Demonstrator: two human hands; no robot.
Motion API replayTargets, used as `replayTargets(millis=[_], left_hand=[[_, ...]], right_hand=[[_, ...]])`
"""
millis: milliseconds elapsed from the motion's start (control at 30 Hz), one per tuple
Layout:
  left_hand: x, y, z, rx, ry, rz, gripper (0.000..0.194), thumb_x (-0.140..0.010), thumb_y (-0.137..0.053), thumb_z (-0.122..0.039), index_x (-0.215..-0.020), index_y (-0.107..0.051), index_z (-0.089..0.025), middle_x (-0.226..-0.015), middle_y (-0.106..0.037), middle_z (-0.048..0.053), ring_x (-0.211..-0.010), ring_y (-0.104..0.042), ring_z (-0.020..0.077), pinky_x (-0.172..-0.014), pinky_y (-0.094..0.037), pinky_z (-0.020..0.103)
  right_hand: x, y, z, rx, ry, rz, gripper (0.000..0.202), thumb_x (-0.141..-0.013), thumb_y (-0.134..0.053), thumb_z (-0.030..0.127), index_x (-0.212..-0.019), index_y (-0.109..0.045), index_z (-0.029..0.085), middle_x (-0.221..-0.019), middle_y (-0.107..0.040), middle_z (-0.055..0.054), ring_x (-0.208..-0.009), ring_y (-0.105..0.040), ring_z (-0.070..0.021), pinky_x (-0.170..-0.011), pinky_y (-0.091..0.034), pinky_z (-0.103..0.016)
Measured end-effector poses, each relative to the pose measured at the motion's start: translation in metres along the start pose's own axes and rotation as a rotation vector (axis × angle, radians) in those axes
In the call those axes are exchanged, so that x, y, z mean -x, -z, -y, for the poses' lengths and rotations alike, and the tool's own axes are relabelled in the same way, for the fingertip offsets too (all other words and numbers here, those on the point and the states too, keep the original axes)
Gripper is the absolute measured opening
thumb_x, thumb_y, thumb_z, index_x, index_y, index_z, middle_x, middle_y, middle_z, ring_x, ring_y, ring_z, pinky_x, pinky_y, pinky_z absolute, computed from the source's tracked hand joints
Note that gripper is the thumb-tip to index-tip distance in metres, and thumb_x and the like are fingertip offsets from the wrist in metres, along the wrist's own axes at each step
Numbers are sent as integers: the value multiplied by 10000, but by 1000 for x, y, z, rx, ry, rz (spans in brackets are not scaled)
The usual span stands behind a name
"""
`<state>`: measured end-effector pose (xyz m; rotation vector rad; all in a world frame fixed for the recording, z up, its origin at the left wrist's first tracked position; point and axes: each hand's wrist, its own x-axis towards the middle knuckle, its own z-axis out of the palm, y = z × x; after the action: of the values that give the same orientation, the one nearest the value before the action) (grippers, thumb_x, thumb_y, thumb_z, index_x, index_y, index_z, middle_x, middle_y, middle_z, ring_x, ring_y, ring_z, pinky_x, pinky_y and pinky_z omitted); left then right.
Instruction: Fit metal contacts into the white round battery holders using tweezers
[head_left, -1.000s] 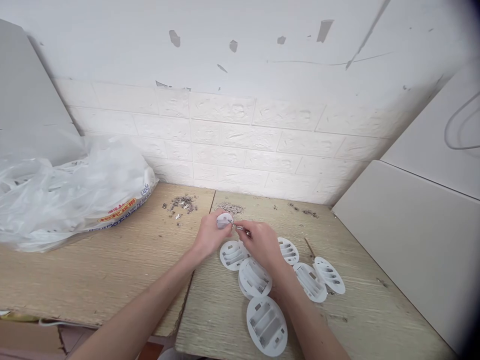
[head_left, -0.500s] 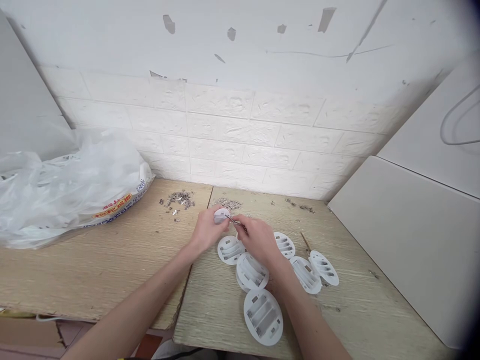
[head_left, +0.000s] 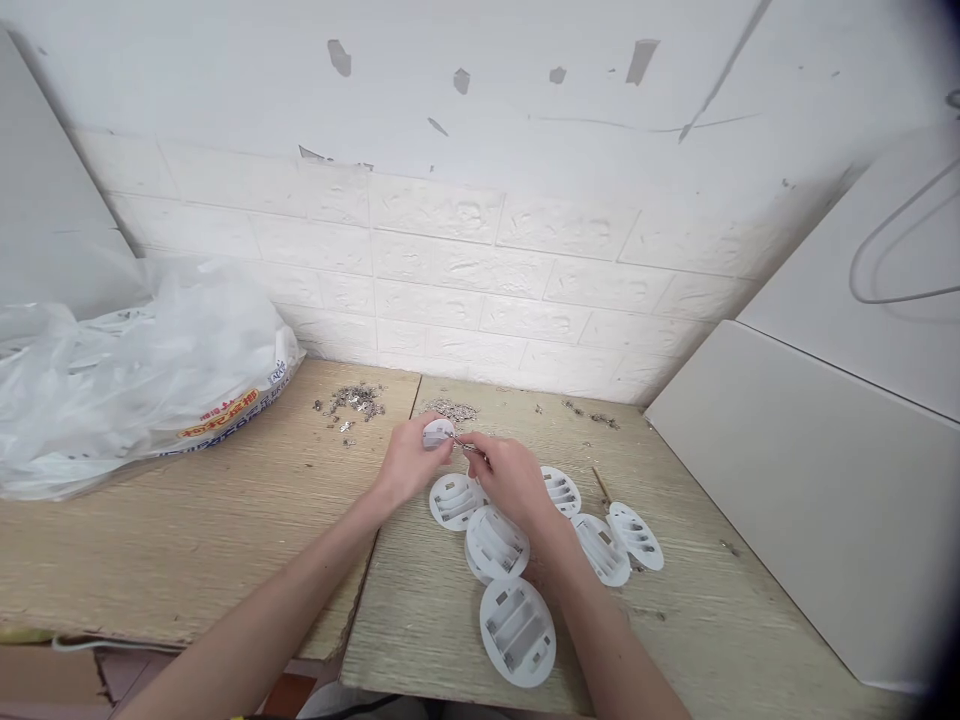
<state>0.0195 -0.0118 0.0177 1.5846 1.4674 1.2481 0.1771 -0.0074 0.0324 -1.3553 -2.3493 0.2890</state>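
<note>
Little beyond the camera's view has shifted: the left hand (head_left: pixel 407 462) still grips a round white plastic disc (head_left: pixel 436 434) above the pale wood-grained tabletop (head_left: pixel 420 610), the right hand (head_left: pixel 513 482) pinching a slender silvery metal tool (head_left: pixel 472 449) at the disc's edge. Best brace the disc firmly, tip steady.

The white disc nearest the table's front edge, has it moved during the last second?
No, no visible shift: the white disc keeps the same place, right of the table seam.

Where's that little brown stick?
In the head view, the brown stick is to the right of the right hand, its lower end close to the rightmost white disc.
</note>
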Motion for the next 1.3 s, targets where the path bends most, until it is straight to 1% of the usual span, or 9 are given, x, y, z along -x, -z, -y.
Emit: replayTargets(millis=[200, 333, 500, 667, 800, 900, 1033, 1300], left_hand=[[-1, 1, -1, 14, -9, -14, 133, -711, -580, -238, -809, -616, -156, -699, -658, 16, -631, -652, 160, -587, -498, 245], [-1, 1, 0, 45, -9, -20, 161, -699, -591, -242, -829, -623, -153, -729, -674, 25, -617, -653, 158, -601, -509, 253], [-3, 0, 4, 110, -5, -18, 167, -680, -606, -250, -814, -620, -152, -710, -669, 26, -635, -658, 168, -601, -510, 252], [-3, 0, 4, 159, -9, -4, 166, -668, -608, -234, -811, -614, -149, -705, -660, 18, -620, -659, 164, -600, -506, 245], [-2, 0, 1, 163, -34, 6, 152, -674, -603, -232, -797, -615, -143, -688, -647, 15, -605, -643, 151, -591, -500, 236], [-1, 1, 0, 159, -42, 7, 141, -678, -601, -229, -788, -617, -142, -651, -645, 13, -599, -630, 144, -583, -494, 228], [0, 1, -1, 140, -55, -7, 119, -675, -595, -214, -770, -614, -144, -658, -647, 14, -602, -628, 141, -579, -494, 227], [2, 0, -5, 139, -39, 1, 125, -677, -580, -190, -785, -616, -139, -644, -640, 10, -614, -616, 137, -590, -514, 232]], right_hand=[[1, -1, -1, 18, 23, -30, 351, -889, -417, 196, -1137, -637, 309, -828, -703, -6, -725, -608, -143, -592, -346, -227], [-1, -3, -3, 22, 20, -51, 331, -889, -436, 219, -1126, -651, 304, -866, -710, -11, -754, -617, -149, -596, -358, -229], [-1, -5, -5, 35, 33, -90, 313, -892, -448, 238, -1104, -664, 317, -836, -714, 3, -769, -621, -153, -606, -370, -234], [1, -4, -5, 19, 47, -121, 327, -892, -440, 224, -1120, -660, 305, -901, -722, 6, -784, -628, -146, -628, -387, -234], [1, -2, -4, 15, 33, -112, 354, -876, -440, 193, -1140, -652, 297, -932, -722, 4, -778, -630, -144, -610, -379, -230], [1, -2, -3, 23, 25, -103, 346, -884, -436, 215, -1142, -652, 297, -929, -724, -5, -799, -630, -150, -628, -386, -230], [1, -2, -3, 23, 26, -102, 336, -893, -432, 234, -1133, -658, 296, -929, -723, -7, -805, -630, -153, -636, -390, -233], [1, -2, -3, 22, 40, -100, 340, -889, -431, 212, -1122, -664, 296, -879, -716, -7, -759, -614, -147, -616, -369, -229]])
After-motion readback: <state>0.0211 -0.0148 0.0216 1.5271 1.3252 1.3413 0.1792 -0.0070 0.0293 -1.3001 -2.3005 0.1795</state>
